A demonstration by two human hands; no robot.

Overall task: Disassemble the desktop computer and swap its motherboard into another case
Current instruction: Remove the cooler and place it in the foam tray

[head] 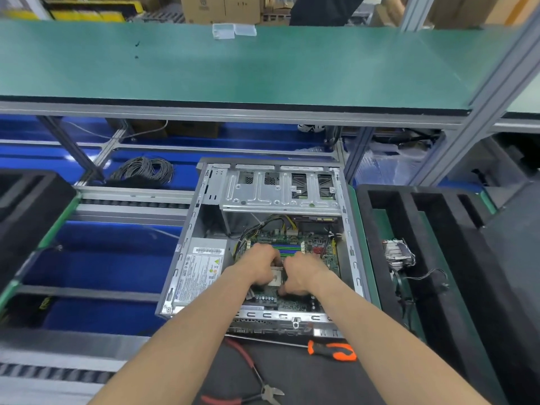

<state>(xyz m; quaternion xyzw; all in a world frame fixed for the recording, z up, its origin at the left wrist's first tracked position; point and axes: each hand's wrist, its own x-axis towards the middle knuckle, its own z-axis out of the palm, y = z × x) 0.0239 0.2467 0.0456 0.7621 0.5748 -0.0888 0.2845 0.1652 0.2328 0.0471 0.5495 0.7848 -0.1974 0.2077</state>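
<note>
I have both hands down inside the open computer case (347,217): my left hand (260,266) and right hand (301,273) sit either side of the silver processor socket (276,277) on the motherboard (292,244), fingers curled at its edges; whether either grip pinches anything, I cannot tell. The board lies flat directly under both grips, long axis running away from me. The power supply (201,270) crowds my left; the drive cage (280,188) overhangs beyond. I judge straight up is the only free way out.
</note>
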